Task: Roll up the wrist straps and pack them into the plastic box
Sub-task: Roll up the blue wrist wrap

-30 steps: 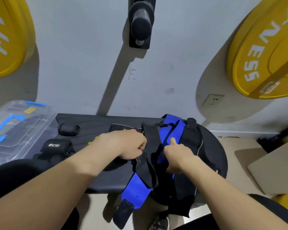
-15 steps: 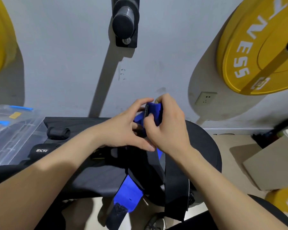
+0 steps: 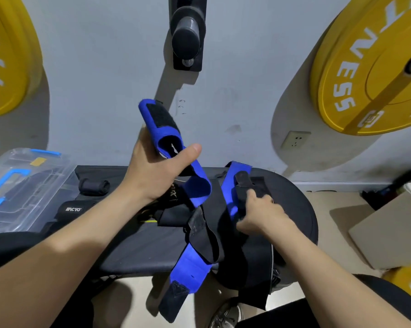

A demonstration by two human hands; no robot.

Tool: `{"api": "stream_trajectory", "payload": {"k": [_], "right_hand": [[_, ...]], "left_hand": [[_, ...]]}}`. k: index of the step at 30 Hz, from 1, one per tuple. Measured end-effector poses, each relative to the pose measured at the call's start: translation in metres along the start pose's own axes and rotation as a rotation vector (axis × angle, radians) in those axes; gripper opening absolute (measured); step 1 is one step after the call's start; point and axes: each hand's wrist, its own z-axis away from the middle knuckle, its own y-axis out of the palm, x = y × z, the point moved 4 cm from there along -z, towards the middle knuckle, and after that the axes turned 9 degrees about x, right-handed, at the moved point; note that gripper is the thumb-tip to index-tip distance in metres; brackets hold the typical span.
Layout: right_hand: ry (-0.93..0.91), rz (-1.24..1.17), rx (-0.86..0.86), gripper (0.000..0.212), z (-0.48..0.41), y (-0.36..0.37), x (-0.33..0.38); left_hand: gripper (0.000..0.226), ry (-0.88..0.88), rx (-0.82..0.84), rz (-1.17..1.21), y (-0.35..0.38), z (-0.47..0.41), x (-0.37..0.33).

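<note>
Over the black bench (image 3: 133,249), the left hand (image 3: 152,176) gripped a raised blue wrist strap (image 3: 163,125); the right hand (image 3: 262,215) clutched a black strap (image 3: 243,185) on the pile.

Matt blue cloth wrist strap (image 3: 163,129) with rough black hook patch; clear glossy plastic box (image 3: 22,185); matt black padded table (image 3: 138,252).

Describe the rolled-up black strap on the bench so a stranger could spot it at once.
Find the clear plastic box with blue clips at the left end of the black bench. Just right of it, by the wall-side edge, lies the rolled black strap. It is a tight plain roll, with no white logo like the black wrap nearer the person.
</note>
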Motion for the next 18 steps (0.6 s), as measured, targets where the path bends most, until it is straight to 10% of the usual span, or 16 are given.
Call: {"api": "stream_trajectory", "payload": {"k": [5, 12, 18], "right_hand": [[0.261, -0.021, 0.184, 0.141, -0.016, 0.044, -0.037], [0.177, -0.127, 0.099, 0.166, -0.032, 0.051, -0.057], [0.039, -0.029, -0.096, 0.056, -0.029, 0.023, -0.042]], "left_hand": [[0.058, -0.083, 0.074, -0.033, 0.008, 0.001, 0.000], [0.076, -0.315, 0.255, -0.353, 0.037, 0.012, 0.020], [0.068, -0.400, 0.379, -0.528, 0.046, 0.019, 0.029]]}}
